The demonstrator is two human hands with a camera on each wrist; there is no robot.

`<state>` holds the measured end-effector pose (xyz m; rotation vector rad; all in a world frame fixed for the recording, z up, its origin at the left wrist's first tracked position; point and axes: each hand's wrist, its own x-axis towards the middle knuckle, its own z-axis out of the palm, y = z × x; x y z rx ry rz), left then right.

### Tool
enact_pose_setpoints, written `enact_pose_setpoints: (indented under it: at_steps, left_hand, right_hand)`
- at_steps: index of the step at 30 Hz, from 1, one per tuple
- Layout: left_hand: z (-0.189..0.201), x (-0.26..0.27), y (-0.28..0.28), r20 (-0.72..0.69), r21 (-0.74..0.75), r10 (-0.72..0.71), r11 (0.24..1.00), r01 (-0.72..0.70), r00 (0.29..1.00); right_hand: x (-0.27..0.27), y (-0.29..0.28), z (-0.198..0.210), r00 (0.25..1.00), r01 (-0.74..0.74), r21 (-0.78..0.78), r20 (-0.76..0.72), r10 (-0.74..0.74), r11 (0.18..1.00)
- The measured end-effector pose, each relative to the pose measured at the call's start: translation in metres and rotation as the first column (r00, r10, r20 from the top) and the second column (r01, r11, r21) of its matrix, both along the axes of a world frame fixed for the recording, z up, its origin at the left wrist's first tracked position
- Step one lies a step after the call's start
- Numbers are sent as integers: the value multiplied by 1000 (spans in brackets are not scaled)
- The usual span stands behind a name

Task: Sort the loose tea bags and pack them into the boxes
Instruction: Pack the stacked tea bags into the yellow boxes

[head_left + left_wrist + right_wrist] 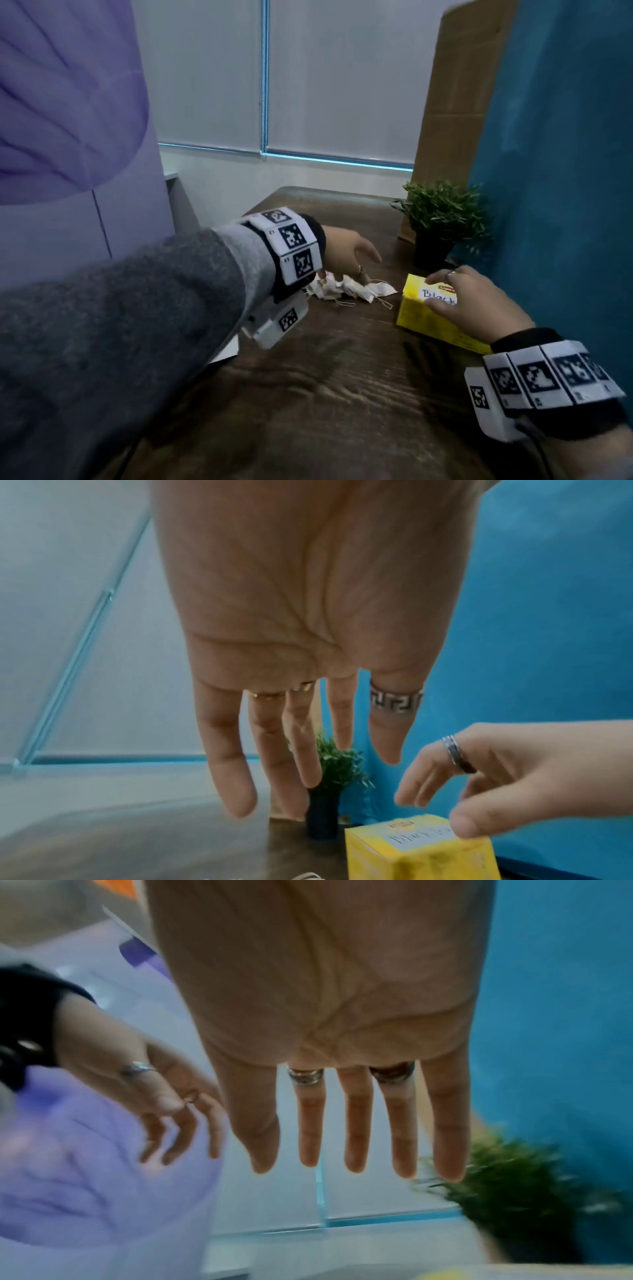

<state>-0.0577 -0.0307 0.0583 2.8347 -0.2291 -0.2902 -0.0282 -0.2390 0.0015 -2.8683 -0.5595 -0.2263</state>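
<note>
Several loose white tea bags [349,289] with strings lie in a heap on the dark wooden table [325,394]. My left hand [349,253] hovers just above the heap; the left wrist view shows that hand [301,750] with straight, spread fingers and nothing in it. Right of the heap stands a yellow tea box [431,318] with a white label reading "Black". My right hand [472,301] rests flat on the box top, its thumb by the label. The right wrist view shows the right hand [356,1137] with straight fingers and my left hand [164,1096] beside it. In the left wrist view the box [418,850] sits under my right hand [479,777].
A small potted plant [438,219] stands behind the box, against a brown board [455,102] and a blue partition [565,171]. A lilac panel [68,137] closes the left side. The table's left edge runs under my left forearm.
</note>
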Motion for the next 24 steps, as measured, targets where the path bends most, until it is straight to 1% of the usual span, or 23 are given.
enact_pose_setpoints:
  at_steps: [1, 3, 5, 7, 9, 11, 12, 13, 15, 16, 17, 18, 20, 22, 24]
  left_hand:
    - [11, -11, 13, 16, 9, 16, 1000, -17, 1000]
    - [30, -33, 42, 49, 20, 52, 998, -53, 997]
    - [43, -56, 72, 79, 22, 96, 995, -98, 992]
    - [48, -78, 102, 94, 33, 159, 986, -163, 983]
    - [44, -97, 131, 83, 59, 235, 969, -240, 968]
    - [33, -113, 156, 34, 99, 319, 942, -321, 947]
    - [26, -121, 167, 4, 121, 364, 924, -362, 931]
    - [19, -128, 176, -31, 144, 408, 905, -400, 912]
    - [5, -140, 189, -101, 205, 477, 869, -451, 873]
    - [-1, -144, 194, -130, 234, 500, 855, -463, 856]
    - [-6, -148, 197, -156, 254, 517, 844, -472, 842]
    - [-10, -150, 200, -178, 273, 526, 838, -472, 832]
    - [-14, -153, 204, -185, 321, 525, 831, -454, 830]
    - [-17, -153, 207, -168, 342, 522, 826, -448, 836]
    - [-19, -152, 212, -154, 345, 510, 830, -437, 846]
  right_hand:
    - [-9, 16, 5, 995, -99, 33, -10, 99, 995]
    - [-27, 50, 12, 958, -276, 93, -58, 282, 957]
    - [-46, 87, 16, 889, -402, 203, -146, 434, 893]
    - [-63, 121, 14, 798, -487, 295, -233, 556, 822]
    - [-76, 152, 8, 743, -528, 291, -296, 600, 798]
    - [-86, 176, 0, 722, -519, 262, -375, 582, 813]
    - [-91, 186, -4, 700, -501, 272, -431, 570, 822]
    - [-95, 193, -9, 664, -475, 300, -494, 561, 827]
    - [-104, 202, -16, 565, -444, 373, -589, 578, 815]
    - [-109, 205, -19, 522, -462, 400, -598, 608, 791]
    - [-112, 208, -21, 497, -501, 410, -584, 641, 762]
    - [-116, 211, -23, 494, -545, 399, -557, 668, 737]
    - [-122, 219, -28, 542, -584, 377, -477, 691, 719]
    - [-126, 224, -32, 591, -548, 408, -429, 683, 730]
    - [-128, 226, -31, 622, -547, 431, -364, 693, 718]
